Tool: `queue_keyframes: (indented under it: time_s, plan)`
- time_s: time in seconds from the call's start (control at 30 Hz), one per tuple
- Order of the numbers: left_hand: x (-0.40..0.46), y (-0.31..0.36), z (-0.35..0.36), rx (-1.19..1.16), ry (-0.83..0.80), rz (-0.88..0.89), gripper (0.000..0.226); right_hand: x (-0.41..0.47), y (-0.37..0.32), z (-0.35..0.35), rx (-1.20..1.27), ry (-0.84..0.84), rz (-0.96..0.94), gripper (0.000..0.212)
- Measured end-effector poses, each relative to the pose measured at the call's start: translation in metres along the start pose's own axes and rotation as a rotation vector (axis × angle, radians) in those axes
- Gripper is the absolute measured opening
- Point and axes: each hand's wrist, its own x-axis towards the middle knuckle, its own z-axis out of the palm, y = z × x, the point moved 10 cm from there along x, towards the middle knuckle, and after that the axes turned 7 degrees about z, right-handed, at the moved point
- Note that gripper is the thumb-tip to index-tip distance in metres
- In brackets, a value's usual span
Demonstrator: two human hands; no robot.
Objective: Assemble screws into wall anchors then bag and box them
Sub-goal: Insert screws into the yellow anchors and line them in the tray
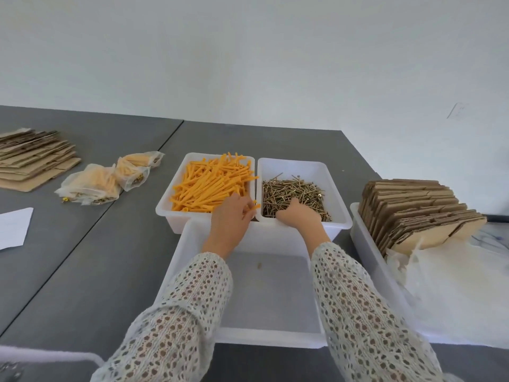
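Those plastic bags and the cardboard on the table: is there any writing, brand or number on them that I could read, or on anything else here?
Nothing can be read for certain.
Bag of anchors: a small dark print near its right corner, too blurred to read.
Sheet of paper: looks blank from here.
Flat cardboard stack and cardboard in the right bin: no print shows.
White bins: no labels show.

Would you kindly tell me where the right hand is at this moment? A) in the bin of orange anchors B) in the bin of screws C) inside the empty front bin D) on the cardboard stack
B: the right hand is dug into the screws in the right-hand white bin, while the left hand is at the orange anchors.
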Motion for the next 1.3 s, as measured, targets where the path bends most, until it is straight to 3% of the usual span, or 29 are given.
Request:
queue_keyframes:
  time_s: [0.17,0.27,0.37,0.47,0.6,0.73,0.83,0.93,1.3]
  plan:
    - [-0.004,-0.005,-0.013,-0.247,0.26,0.048,0.008,0.007,0.006,-0.004,0.023,0.032,-0.015,0.047]
    - [0.002,-0.013,-0.01,-0.383,0.274,-0.012,0.011,0.007,0.003,-0.003,0.025,0.042,-0.046,0.03]
    - [-0.001,-0.016,-0.007,-0.385,0.259,-0.039,0.012,-0.001,-0.011,-0.001,0.034,0.029,-0.201,0.013]
    - [0.002,-0.02,0.0,-0.349,0.226,-0.03,0.011,-0.007,-0.016,-0.001,0.169,-0.04,-0.301,0.024]
    - [0.003,-0.021,0.004,-0.434,0.21,-0.037,0.014,-0.015,-0.017,-0.014,0.311,-0.027,-0.377,0.017]
    - [0.005,-0.019,0.003,-0.499,0.213,-0.03,0.012,-0.023,-0.019,-0.046,0.593,0.232,-0.383,0.018]
    - [0.006,-0.015,0.008,-0.412,0.158,-0.028,0.015,-0.031,-0.005,-0.072,0.869,0.451,-0.326,0.02]
    - [0.006,-0.015,0.007,-0.365,0.159,-0.039,0.016,-0.033,0.0,-0.078,1.069,0.46,-0.334,0.026]
    - [0.008,-0.015,0.008,-0.295,0.139,-0.055,0.016,-0.042,-0.003,-0.088,1.069,0.514,-0.404,0.026]
